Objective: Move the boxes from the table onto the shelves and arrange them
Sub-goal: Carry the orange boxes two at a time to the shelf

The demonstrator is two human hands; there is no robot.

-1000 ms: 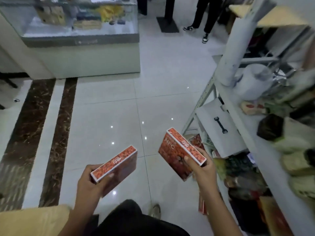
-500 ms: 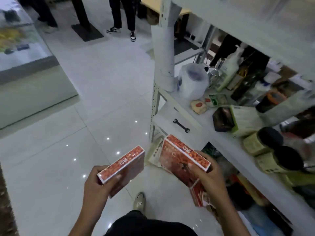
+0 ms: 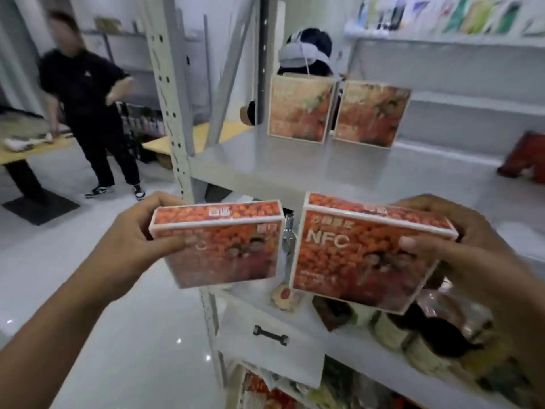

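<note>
My left hand (image 3: 132,246) grips a red box (image 3: 224,246) with a white rim, held upright in front of the shelf unit. My right hand (image 3: 460,240) grips a second, matching red box (image 3: 362,255) marked NFC, just right of the first. Both boxes hang in the air below the front edge of the grey middle shelf (image 3: 265,169). Two more of the same boxes (image 3: 299,110) (image 3: 371,113) stand upright side by side at the back of that shelf. Another red box (image 3: 525,157) lies at the shelf's far right.
A perforated shelf post (image 3: 171,113) stands left of the boxes. The lower shelf (image 3: 295,320) holds jars, packets and a wrench on a white tray. A person in black (image 3: 88,113) stands by a wooden table (image 3: 26,143) at left. Glossy white floor lies below.
The view has swung up from the floor and lower shelves to the middle shelf. Both hands have raised their boxes and turned them face-on toward the shelf.
</note>
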